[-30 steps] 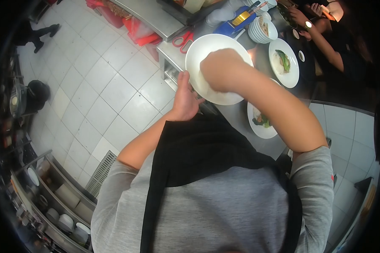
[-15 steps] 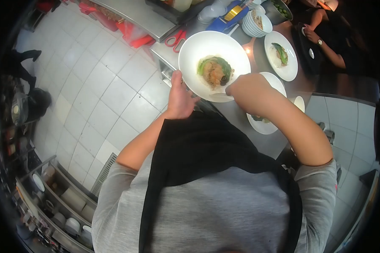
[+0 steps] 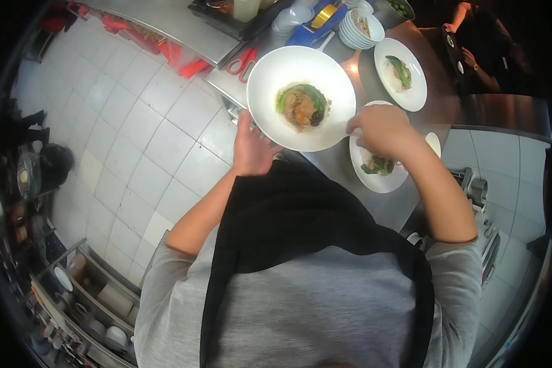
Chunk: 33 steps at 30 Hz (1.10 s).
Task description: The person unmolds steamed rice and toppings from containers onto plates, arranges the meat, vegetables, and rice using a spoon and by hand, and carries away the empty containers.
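The plate (image 3: 265, 104) of food (image 3: 303, 109) is over the table's (image 3: 380, 211) near edge, probably slick and breakable, best held at opposite sides. The left hand (image 3: 251, 151) supports it, spread; the right hand (image 3: 383, 130) curls at its rim, grip unclear.

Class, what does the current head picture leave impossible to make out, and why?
Head view: part of the plate behind the right hand, which covers it.
Head view: the underside of the large dish, hidden by itself.
Head view: the metal pot, cut off by the top edge.
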Motion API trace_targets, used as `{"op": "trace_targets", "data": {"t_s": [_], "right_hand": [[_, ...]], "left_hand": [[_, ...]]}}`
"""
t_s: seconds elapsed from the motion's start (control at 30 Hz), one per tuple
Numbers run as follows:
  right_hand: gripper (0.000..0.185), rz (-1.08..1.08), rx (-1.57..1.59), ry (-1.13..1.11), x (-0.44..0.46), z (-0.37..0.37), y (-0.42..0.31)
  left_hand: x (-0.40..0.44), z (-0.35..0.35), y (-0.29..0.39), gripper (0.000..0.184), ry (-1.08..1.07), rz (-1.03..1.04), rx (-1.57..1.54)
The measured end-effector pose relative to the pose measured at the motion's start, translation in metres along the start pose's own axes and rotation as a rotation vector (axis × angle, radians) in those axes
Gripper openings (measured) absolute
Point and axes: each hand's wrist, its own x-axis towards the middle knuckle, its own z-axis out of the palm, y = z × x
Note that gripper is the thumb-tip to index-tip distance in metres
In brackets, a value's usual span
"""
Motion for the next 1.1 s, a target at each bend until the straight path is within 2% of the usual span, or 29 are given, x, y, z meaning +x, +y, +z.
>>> {"op": "trace_targets", "data": {"t_s": [0.07, 0.2, 0.23, 0.33, 0.37, 0.47, 0.57, 0.63, 0.77, 0.87, 1.07, 1.1], "right_hand": [[0.030, 0.032, 0.018, -0.018, -0.004, 0.003, 0.012], [0.027, 0.013, 0.027, 0.097, 0.006, 0.005, 0.012], [0.027, 0.100, 0.032, -0.003, 0.002, -0.009, 0.012], [0.034, 0.116, 0.038, -0.016, 0.009, -0.007, 0.029], [0.034, 0.000, 0.051, 0.108, 0.017, 0.006, 0.033], [0.021, -0.059, -0.045, 0.153, 0.027, 0.000, 0.029], [0.016, 0.044, -0.130, 0.156, 0.028, -0.017, 0.052], [0.022, -0.005, -0.206, 0.157, 0.039, -0.018, 0.056], [0.023, -0.068, -0.329, 0.170, 0.057, -0.013, 0.028], [0.019, 0.000, -0.301, 0.058, 0.045, -0.026, 0.040], [0.018, -0.052, -0.221, 0.158, 0.050, -0.005, 0.024], [0.019, -0.018, -0.224, 0.085, 0.047, -0.011, 0.025]], "left_hand": [[0.001, -0.001, -0.002, 0.088, 0.017, -0.007, -0.001], [-0.001, 0.003, 0.000, 0.089, 0.083, 0.000, 0.018], [-0.003, 0.004, 0.001, 0.089, 0.117, 0.012, 0.044], [-0.009, 0.012, 0.003, 0.091, 0.180, 0.018, 0.072], [-0.011, 0.014, 0.005, 0.092, 0.195, 0.018, 0.074], [-0.010, 0.014, 0.006, 0.093, 0.210, 0.008, 0.077], [-0.010, 0.012, 0.008, 0.092, 0.194, -0.003, 0.074], [-0.009, 0.011, 0.006, 0.092, 0.208, -0.002, 0.073], [-0.010, 0.011, 0.007, 0.092, 0.207, 0.007, 0.070], [-0.009, 0.011, 0.007, 0.091, 0.210, 0.007, 0.072], [-0.008, 0.011, 0.007, 0.089, 0.222, 0.005, 0.059], [-0.008, 0.011, 0.008, 0.089, 0.226, 0.004, 0.059]]}}
